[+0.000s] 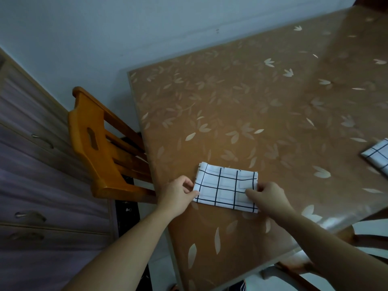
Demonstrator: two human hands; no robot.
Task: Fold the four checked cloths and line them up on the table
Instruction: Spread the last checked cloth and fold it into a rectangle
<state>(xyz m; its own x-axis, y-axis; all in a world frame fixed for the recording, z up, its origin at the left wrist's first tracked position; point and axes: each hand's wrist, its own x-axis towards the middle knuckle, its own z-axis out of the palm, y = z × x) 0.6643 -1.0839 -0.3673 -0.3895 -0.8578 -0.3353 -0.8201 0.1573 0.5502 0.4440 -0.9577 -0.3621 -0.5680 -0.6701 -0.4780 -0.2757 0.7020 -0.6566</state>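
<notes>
Left hand and right hand pinching folded checked cloth on table at lower centre; wooden chair left, second checked cloth at right edge.

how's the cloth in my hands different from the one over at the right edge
The near cloth lies in full view, a folded rectangle; the right cloth is cut off by the frame. Left hand and right hand pinch the near cloth's ends; nothing touches the right cloth. Both are white with dark checks.

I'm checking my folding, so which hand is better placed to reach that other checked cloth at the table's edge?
Right hand: the other cloth lies on its side; the left hand sits across the folded cloth.
</notes>
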